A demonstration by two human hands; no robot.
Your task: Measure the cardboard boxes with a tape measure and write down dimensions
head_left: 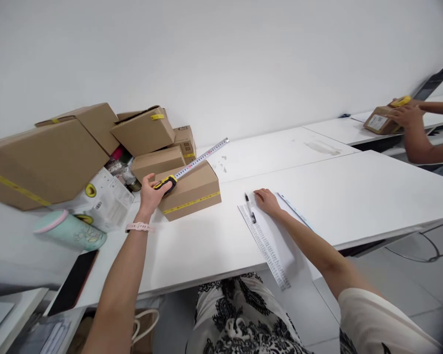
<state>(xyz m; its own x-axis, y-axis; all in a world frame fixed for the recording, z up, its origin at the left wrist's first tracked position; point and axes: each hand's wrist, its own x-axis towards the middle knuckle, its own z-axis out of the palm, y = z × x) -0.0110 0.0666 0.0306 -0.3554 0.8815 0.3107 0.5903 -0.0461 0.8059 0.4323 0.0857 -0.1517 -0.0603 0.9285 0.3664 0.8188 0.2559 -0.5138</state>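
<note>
The two hands are well apart: the left hand (152,194) is wrapped around a black and yellow tape measure (166,185), while the right hand (267,200) rests on white papers (275,236), fingers slightly bent, and whether they pinch the paper I cannot tell. The tape measure is at the near left end of a closed cardboard box (192,185), its metal blade (207,153) drawn out and slanting across the top and past the far edge toward the wall (266,64); whether the blade touches the cardboard is unclear. A yellow strip (192,201) runs along the side of that box, which sits on the white bench (354,196). A pen (250,209) lies on the papers just left of the right hand, near a long sheet printed with small figures (265,247). Left of the tape measure, more boxes (143,133) are piled against the wall, a large box (47,162) leaning over a white carton (109,196) with avocado pictures. A mint green tumbler (74,232) lies beside the carton, with a flat black case (74,281) nearer the front. At far right, a co-worker's hands (408,115) rest on another box (377,122)
</note>
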